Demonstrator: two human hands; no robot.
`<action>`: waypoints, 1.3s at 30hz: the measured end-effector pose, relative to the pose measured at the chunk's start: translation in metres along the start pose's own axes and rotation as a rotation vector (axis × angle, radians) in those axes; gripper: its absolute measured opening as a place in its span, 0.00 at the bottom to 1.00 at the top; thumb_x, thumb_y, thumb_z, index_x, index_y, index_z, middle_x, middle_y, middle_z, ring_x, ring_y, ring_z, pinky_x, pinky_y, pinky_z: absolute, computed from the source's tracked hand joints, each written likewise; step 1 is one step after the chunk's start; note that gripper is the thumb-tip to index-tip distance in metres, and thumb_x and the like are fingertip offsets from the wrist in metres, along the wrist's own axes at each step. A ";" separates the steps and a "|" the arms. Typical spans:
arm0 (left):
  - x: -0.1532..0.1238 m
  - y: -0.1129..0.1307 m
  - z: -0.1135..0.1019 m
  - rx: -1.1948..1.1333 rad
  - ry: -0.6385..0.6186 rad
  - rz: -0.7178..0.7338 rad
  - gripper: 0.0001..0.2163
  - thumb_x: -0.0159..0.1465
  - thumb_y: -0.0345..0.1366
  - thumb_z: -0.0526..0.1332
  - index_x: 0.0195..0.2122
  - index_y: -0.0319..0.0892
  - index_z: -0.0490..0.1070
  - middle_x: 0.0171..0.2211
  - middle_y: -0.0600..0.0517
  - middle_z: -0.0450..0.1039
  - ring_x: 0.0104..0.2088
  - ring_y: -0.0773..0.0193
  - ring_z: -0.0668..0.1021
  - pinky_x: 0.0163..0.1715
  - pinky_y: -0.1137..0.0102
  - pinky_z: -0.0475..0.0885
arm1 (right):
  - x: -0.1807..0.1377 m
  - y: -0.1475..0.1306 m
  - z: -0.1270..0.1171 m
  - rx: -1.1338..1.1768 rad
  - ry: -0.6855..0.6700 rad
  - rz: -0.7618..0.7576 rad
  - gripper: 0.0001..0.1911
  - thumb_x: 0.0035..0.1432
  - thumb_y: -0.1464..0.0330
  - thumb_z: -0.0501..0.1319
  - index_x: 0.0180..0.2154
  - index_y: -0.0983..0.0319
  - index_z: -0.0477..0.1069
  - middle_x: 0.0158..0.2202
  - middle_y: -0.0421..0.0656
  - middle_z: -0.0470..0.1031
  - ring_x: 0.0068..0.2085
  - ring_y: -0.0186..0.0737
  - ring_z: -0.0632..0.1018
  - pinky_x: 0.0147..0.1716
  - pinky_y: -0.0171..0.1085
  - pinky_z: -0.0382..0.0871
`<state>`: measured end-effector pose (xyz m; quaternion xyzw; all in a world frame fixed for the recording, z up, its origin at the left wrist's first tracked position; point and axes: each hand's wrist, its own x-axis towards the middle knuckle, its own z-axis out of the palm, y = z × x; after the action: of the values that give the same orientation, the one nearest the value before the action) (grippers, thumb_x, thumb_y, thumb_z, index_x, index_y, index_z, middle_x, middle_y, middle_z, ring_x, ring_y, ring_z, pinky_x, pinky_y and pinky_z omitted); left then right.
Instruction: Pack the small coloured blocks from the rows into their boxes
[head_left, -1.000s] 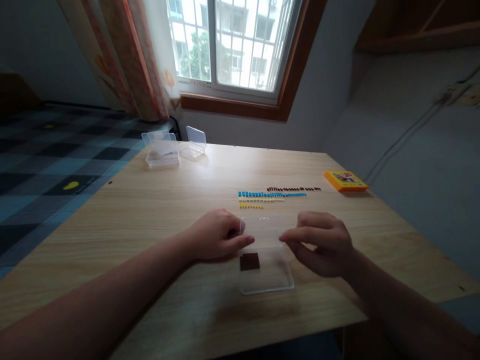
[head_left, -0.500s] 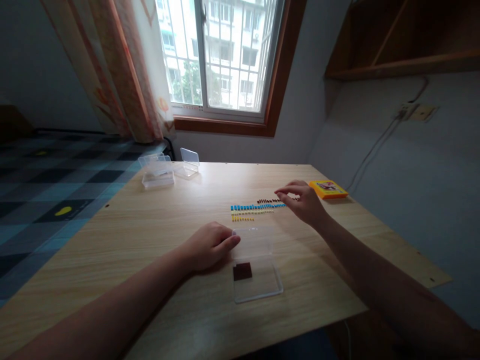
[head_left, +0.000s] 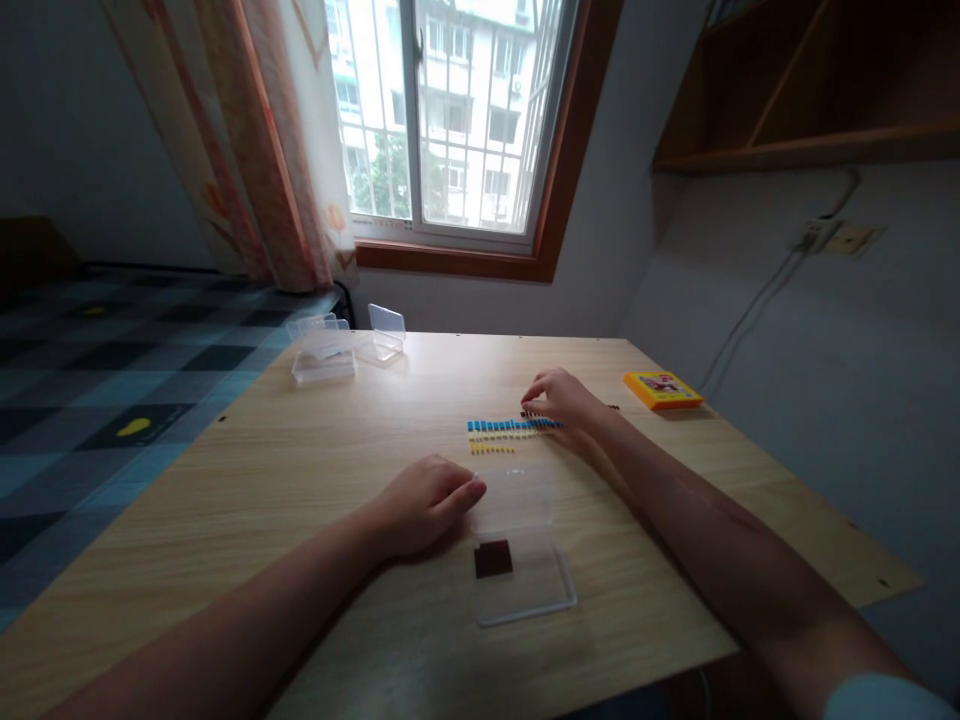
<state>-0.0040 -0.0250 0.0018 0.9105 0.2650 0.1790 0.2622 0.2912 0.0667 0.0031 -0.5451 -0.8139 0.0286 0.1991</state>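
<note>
My left hand (head_left: pixel 439 503) rests closed at the left edge of an open clear plastic box (head_left: pixel 525 608), its thumb on the corner of the raised lid (head_left: pixel 514 497). A dark brown square plate (head_left: pixel 493 559) lies inside the box. Beyond it are rows of tiny pieces, like building bricks: yellow (head_left: pixel 491 450), pale yellow (head_left: pixel 502 436) and blue (head_left: pixel 495 426). My right hand (head_left: pixel 559 397) reaches over a row of dark brown pieces (head_left: pixel 533 414), fingertips pinched together at its left end. Whether a piece is between them cannot be seen. This hand hides much of the brown row.
Open clear plastic boxes (head_left: pixel 322 368) stand at the table's far left, with another open box (head_left: pixel 387 345) beside them. A yellow-orange box (head_left: pixel 663 390) lies near the right edge of the wooden table (head_left: pixel 315 470). A checked bed (head_left: pixel 150 380) stands to the left.
My right hand has moved left and down to the left end of the brown row. My left hand stays at the clear box. The view has shifted slightly.
</note>
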 end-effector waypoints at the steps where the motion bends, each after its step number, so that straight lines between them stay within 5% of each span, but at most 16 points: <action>1: 0.000 0.000 0.000 0.002 0.002 0.000 0.30 0.72 0.59 0.40 0.20 0.43 0.54 0.18 0.56 0.54 0.21 0.67 0.59 0.26 0.69 0.55 | -0.001 0.000 0.000 -0.002 -0.012 -0.005 0.04 0.56 0.68 0.70 0.34 0.59 0.85 0.33 0.44 0.81 0.37 0.40 0.77 0.43 0.36 0.66; 9: 0.000 -0.002 0.001 0.011 0.006 -0.001 0.30 0.72 0.59 0.40 0.20 0.42 0.55 0.18 0.56 0.57 0.21 0.67 0.61 0.27 0.69 0.56 | -0.010 -0.008 0.001 -0.015 -0.043 -0.034 0.04 0.57 0.68 0.70 0.35 0.59 0.85 0.35 0.45 0.80 0.42 0.43 0.77 0.45 0.37 0.66; 24: 0.001 0.004 -0.001 -0.006 0.000 -0.003 0.28 0.71 0.57 0.42 0.20 0.43 0.54 0.17 0.56 0.55 0.21 0.68 0.59 0.26 0.69 0.55 | -0.004 -0.017 0.004 0.039 -0.005 -0.079 0.04 0.57 0.73 0.69 0.34 0.62 0.85 0.33 0.45 0.81 0.36 0.39 0.77 0.41 0.36 0.67; 30: 0.000 -0.001 0.001 -0.005 -0.015 -0.002 0.27 0.71 0.56 0.44 0.20 0.42 0.55 0.18 0.55 0.57 0.21 0.67 0.61 0.26 0.70 0.57 | -0.025 -0.036 -0.053 0.106 0.140 -0.105 0.05 0.61 0.69 0.68 0.36 0.61 0.84 0.33 0.44 0.80 0.35 0.37 0.77 0.41 0.38 0.67; 33: 0.000 -0.001 0.001 0.003 -0.018 -0.005 0.26 0.71 0.55 0.46 0.20 0.42 0.57 0.18 0.55 0.59 0.21 0.67 0.62 0.26 0.70 0.58 | -0.062 -0.057 -0.093 0.237 0.170 -0.169 0.06 0.63 0.64 0.68 0.37 0.58 0.83 0.33 0.42 0.79 0.32 0.34 0.75 0.30 0.34 0.66; 36: 0.000 0.001 0.001 0.025 -0.014 -0.002 0.25 0.70 0.53 0.50 0.20 0.42 0.59 0.17 0.55 0.60 0.21 0.68 0.62 0.25 0.71 0.57 | -0.104 -0.086 -0.114 0.434 0.048 -0.318 0.05 0.63 0.65 0.68 0.37 0.57 0.83 0.32 0.41 0.77 0.30 0.33 0.75 0.26 0.32 0.66; 39: 0.001 0.005 0.001 0.050 -0.011 0.010 0.24 0.69 0.51 0.53 0.20 0.42 0.60 0.17 0.56 0.60 0.21 0.68 0.61 0.24 0.71 0.57 | -0.133 -0.112 -0.108 0.530 -0.239 -0.425 0.05 0.65 0.69 0.66 0.40 0.58 0.82 0.32 0.41 0.76 0.31 0.31 0.77 0.31 0.31 0.70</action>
<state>-0.0014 -0.0283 0.0042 0.9190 0.2635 0.1687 0.2400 0.2746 -0.1170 0.0926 -0.2857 -0.8910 0.2600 0.2386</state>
